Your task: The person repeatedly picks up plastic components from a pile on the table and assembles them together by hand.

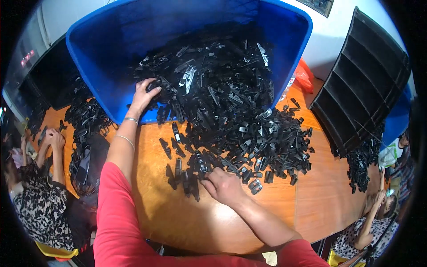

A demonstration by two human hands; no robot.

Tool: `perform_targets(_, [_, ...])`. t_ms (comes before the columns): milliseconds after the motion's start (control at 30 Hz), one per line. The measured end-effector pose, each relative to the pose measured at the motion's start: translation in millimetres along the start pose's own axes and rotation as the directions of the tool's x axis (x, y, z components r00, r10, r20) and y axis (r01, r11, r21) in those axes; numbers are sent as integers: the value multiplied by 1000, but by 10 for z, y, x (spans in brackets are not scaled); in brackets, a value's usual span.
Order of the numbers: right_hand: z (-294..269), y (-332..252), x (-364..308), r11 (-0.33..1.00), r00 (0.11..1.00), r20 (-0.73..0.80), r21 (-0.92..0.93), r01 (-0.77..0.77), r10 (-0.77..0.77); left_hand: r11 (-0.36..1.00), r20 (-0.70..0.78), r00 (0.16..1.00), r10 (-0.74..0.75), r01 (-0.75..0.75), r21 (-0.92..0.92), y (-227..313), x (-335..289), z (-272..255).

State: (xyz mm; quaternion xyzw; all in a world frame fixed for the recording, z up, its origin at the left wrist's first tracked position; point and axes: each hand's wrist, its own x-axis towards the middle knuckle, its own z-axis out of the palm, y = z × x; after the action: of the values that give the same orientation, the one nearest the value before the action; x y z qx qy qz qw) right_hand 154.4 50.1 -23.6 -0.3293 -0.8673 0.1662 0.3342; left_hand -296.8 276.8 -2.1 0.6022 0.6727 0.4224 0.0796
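A large blue bin [191, 11] lies on its side, its mouth toward me, with a heap of small black plastic parts [200, 84] spilling out of it. At the bin's left lower edge, my left hand [147, 91] reaches in, its fingers curled around some black parts. My right hand [224, 187] rests low at the near edge of the spilled pile [262, 147], fingers bent together against the parts; whatever they pinch is hidden. Left of it lie several loose dark parts [178, 169]. A few silver-grey pieces [187, 80] stand out in the heap.
The wooden table [178, 218] curves in front of me. A black ribbed panel [364, 80] stands at the right, with a red plastic bag [303, 75] behind the bin. Another person's hands [53, 138] are at the left, near more black parts [89, 115]; another person sits lower right.
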Motion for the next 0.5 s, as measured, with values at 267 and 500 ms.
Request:
perform_targets(267, [30, -8, 21, 999, 998, -49, -14, 30, -30, 986, 145, 975, 165, -161, -40, 380, -693, -207])
perform_targets(500, [-7, -17, 20, 1000, 1000, -5, 9, 12, -12, 942, 339, 890, 303, -225, -250, 924, -1410, -251])
